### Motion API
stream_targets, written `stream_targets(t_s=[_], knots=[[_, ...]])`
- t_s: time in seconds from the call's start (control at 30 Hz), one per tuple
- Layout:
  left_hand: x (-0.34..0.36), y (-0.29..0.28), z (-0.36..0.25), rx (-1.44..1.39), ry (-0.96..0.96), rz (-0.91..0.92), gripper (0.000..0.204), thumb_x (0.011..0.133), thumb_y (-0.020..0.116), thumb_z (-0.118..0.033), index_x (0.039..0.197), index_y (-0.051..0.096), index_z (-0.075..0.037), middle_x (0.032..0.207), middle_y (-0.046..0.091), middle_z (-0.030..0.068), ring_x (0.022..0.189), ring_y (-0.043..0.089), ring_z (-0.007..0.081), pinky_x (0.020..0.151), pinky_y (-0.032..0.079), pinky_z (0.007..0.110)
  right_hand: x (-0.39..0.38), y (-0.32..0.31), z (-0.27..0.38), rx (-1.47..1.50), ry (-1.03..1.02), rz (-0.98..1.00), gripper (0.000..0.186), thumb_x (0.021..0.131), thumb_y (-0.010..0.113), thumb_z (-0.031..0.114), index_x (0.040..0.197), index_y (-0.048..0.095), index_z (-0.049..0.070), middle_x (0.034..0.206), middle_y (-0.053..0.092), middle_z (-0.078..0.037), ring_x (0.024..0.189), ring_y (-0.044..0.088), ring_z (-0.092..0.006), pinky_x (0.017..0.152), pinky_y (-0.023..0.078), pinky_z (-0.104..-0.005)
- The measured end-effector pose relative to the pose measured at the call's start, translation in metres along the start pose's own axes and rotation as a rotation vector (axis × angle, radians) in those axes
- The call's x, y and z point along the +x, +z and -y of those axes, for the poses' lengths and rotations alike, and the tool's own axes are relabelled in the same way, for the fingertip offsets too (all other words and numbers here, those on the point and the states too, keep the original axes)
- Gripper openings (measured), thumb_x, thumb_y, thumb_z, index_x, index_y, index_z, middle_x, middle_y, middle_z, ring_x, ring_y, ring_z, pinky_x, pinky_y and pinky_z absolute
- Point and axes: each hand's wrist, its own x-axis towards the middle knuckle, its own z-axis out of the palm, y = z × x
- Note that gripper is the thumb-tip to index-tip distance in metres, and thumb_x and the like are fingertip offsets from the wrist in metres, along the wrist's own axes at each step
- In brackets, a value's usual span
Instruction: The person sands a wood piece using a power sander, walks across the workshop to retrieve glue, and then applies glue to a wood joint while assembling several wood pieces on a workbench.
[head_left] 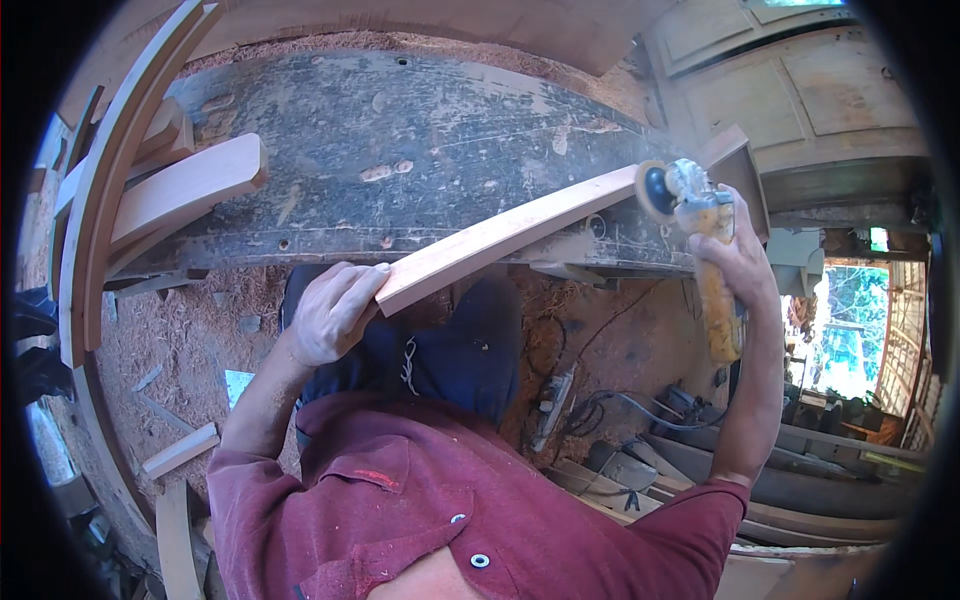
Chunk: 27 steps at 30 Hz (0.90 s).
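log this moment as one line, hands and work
left hand: gripping near end of wooden piece | right hand: holding yellow grinder | disc: at piece's far end | workbench: beneath piece

A head-worn fisheye looks down at the nearby workbench (pixel 440 130).

Daylight glares, blown out, through opening (pixel 848 320) at right; elsewhere dimmer; slight haze far right; edges bowed, corners black.

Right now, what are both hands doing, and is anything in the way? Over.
Left hand gripping board, left end. Right hand gripping grinder, disc at board's right end. Loose boards at bench's left, apart from board.
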Motion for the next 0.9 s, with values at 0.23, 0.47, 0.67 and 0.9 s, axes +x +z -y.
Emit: stream_targets(t_s=[0.23,0.47,0.67,0.9], knots=[[-0.001,0.01,-0.03,0.019,-0.322,-0.196,0.066,0.078,0.061,0.017,0.143,0.052,0.005,0.124,0.061,0.0243,0.108,0.065,0.034,0.091,0.054,0.038,0.008,-0.032,-0.066,-0.089,-0.038,-0.196,0.075,0.089,0.071,0.016,0.154,0.034,0.002,0.136,0.056,-0.016,0.124,0.055,-0.0244,0.107,0.044,-0.0378],[-0.031,0.058,-0.038,-0.622,-0.533,-0.375,0.073,0.09,0.06,0.017,0.157,0.033,0.004,0.148,0.038,0.0154,0.142,0.045,0.0277,0.116,0.041,0.039,-0.066,0.029,0.026,0.044,-0.103,-0.15,0.089,0.083,0.072,0.015,0.159,0.026,0.001,0.142,0.051,-0.019,0.128,0.055,-0.0275,0.111,0.042,-0.0414],[-0.029,0.064,-0.034,-0.747,-0.563,-0.512,0.055,0.092,0.071,0.008,0.142,0.051,0.007,0.137,0.056,0.0137,0.125,0.062,0.0241,0.108,0.052,0.036,-0.104,0.101,0.11,0.31,-0.152,0.183,0.098,0.078,0.073,0.007,0.161,0.02,0.002,0.143,0.053,-0.022,0.124,0.061,-0.0289,0.11,0.048,-0.0444],[-0.014,0.059,-0.025,-0.667,-0.517,-0.481,0.044,0.092,0.076,-0.007,0.131,0.061,0.004,0.116,0.074,0.0169,0.108,0.072,0.0217,0.094,0.057,0.034,-0.115,0.146,0.161,-0.066,-0.257,0.434,0.11,0.074,0.083,0.014,0.161,0.018,0.005,0.137,0.06,-0.025,0.128,0.062,-0.0359,0.11,0.047,-0.0454]])
